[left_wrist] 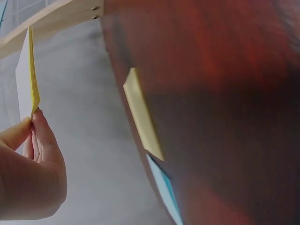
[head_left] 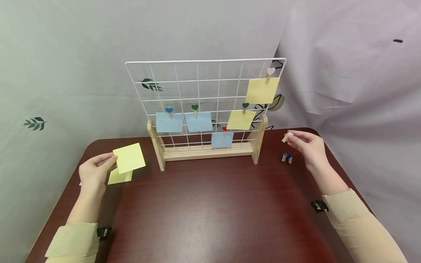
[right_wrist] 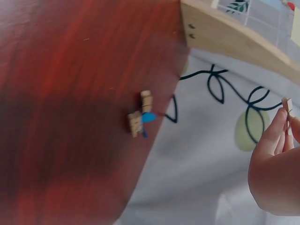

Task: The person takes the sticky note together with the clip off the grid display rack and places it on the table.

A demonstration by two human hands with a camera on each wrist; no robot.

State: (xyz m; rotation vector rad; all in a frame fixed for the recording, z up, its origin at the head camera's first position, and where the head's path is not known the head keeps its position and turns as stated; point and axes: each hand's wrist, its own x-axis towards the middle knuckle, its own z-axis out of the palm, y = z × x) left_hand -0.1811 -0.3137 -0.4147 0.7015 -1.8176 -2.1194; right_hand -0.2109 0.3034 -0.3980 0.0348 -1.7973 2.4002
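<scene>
At the left, my left hand (head_left: 92, 172) pinches a small pad of yellow sticky notes (head_left: 131, 158) by its edge, thumb against fingers. The left wrist view shows the pad's layered yellow edge (left_wrist: 34, 84). Below it on the table lies another yellow note pad (head_left: 119, 176). Over at the right, my right hand (head_left: 312, 149) pinches a small wooden clothespin (head_left: 286, 137) with a white heart. Two blue-heart clothespins (right_wrist: 136, 123) lie on the table beneath that hand. Between the hands stands a white wire grid rack (head_left: 197, 60) on wooden legs.
Clipped on the grid are blue notes (head_left: 169, 122) at lower left and centre, and yellow notes (head_left: 262, 91) at right, each under a heart clothespin. A blue pad (left_wrist: 164, 187) lies near the left table edge. Patterned curtain (head_left: 82, 54) hangs behind the dark red table (head_left: 210, 204).
</scene>
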